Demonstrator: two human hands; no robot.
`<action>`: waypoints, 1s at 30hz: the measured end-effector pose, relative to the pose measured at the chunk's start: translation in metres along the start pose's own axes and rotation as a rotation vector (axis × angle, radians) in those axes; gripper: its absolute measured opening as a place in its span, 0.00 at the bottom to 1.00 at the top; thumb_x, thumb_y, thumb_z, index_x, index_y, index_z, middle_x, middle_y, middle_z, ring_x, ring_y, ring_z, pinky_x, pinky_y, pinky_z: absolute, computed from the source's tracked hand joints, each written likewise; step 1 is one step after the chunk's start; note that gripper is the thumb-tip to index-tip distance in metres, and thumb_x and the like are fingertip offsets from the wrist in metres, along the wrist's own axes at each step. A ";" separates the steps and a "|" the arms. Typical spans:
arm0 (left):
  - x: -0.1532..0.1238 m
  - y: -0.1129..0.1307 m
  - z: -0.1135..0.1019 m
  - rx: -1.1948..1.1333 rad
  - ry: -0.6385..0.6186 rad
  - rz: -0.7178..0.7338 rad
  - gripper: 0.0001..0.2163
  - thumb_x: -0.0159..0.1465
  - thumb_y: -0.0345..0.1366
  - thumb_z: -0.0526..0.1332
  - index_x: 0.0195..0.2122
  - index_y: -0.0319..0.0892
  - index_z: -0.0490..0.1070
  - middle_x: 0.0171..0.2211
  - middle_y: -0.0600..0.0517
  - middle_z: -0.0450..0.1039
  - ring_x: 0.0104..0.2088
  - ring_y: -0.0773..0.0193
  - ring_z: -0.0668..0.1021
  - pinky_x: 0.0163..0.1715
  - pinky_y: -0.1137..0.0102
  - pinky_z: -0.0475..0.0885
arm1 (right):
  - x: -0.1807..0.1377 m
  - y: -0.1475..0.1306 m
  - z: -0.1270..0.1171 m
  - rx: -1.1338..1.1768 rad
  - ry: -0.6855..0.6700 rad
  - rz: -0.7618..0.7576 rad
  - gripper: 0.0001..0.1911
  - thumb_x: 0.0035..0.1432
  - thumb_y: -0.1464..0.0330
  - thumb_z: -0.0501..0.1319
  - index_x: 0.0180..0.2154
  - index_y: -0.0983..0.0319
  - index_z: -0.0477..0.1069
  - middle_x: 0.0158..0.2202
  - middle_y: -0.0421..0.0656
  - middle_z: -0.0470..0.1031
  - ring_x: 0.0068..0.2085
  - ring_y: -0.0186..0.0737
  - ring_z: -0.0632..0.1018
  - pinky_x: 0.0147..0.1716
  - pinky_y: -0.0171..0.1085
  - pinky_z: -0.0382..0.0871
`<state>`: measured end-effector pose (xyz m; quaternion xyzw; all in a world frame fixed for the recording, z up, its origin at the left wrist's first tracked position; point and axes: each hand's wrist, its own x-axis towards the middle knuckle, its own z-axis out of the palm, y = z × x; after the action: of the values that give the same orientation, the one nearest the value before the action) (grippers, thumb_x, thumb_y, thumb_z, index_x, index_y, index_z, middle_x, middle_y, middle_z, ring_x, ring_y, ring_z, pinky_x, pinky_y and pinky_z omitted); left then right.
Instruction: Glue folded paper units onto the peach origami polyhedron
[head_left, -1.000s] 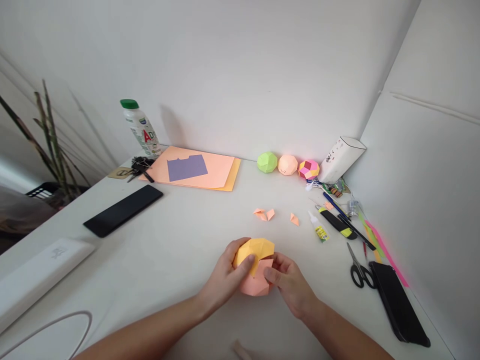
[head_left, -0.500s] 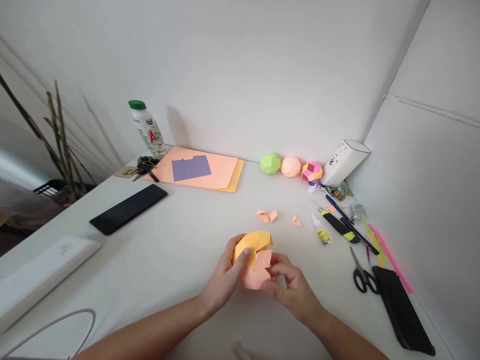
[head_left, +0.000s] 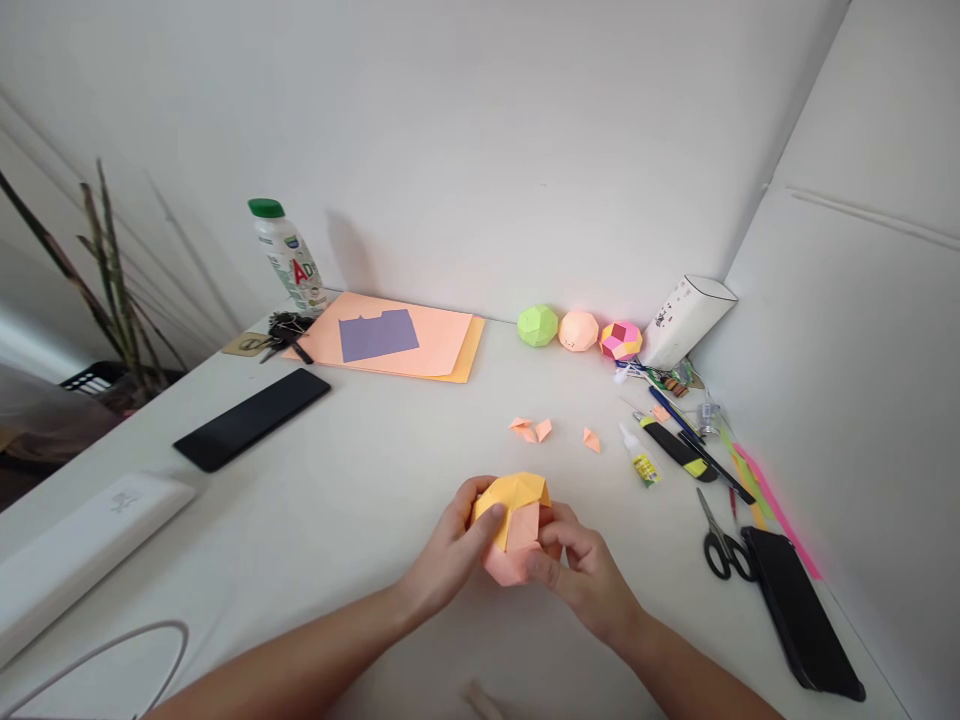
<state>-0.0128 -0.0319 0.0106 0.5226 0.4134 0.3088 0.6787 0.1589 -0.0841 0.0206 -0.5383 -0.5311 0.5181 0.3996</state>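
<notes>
Both of my hands grip a folded paper ball (head_left: 511, 524), orange on top and salmon pink below, just above the white desk (head_left: 360, 480). My left hand (head_left: 450, 555) wraps its left side with the thumb pressed on the orange part. My right hand (head_left: 581, 565) pinches its right side, fingers curled. Three small folded pink paper pieces (head_left: 532, 430) lie on the desk just beyond the ball.
Green (head_left: 537, 325), peach (head_left: 578, 330) and pink-yellow (head_left: 619, 340) paper balls line the wall. Glue (head_left: 639, 458), pens (head_left: 686, 445), scissors (head_left: 718, 540) and a black phone (head_left: 799, 608) lie right. Paper sheets (head_left: 397, 340), bottle (head_left: 287, 257), keys (head_left: 281, 332), another phone (head_left: 252, 419) lie left.
The ball's orange top had opened away from the pink part half a second ago; now the two parts are pressed together again. My hands stayed in place.
</notes>
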 end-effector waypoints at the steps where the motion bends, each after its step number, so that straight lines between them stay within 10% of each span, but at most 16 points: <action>1: 0.000 -0.001 0.000 0.005 0.002 0.007 0.17 0.63 0.49 0.53 0.47 0.43 0.62 0.45 0.47 0.71 0.44 0.56 0.74 0.44 0.61 0.71 | 0.000 0.000 0.000 0.005 -0.001 0.001 0.12 0.52 0.58 0.64 0.24 0.59 0.71 0.40 0.44 0.70 0.44 0.44 0.68 0.39 0.39 0.65; 30: 0.002 -0.011 0.003 0.014 -0.117 0.137 0.21 0.62 0.47 0.56 0.53 0.45 0.55 0.48 0.46 0.69 0.46 0.56 0.74 0.44 0.63 0.71 | 0.000 0.002 0.001 0.224 0.000 0.120 0.10 0.47 0.60 0.69 0.23 0.59 0.76 0.39 0.44 0.71 0.47 0.45 0.69 0.42 0.40 0.68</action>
<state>-0.0096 -0.0340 0.0001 0.5713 0.3385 0.3206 0.6754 0.1585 -0.0841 0.0183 -0.5209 -0.4368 0.5972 0.4257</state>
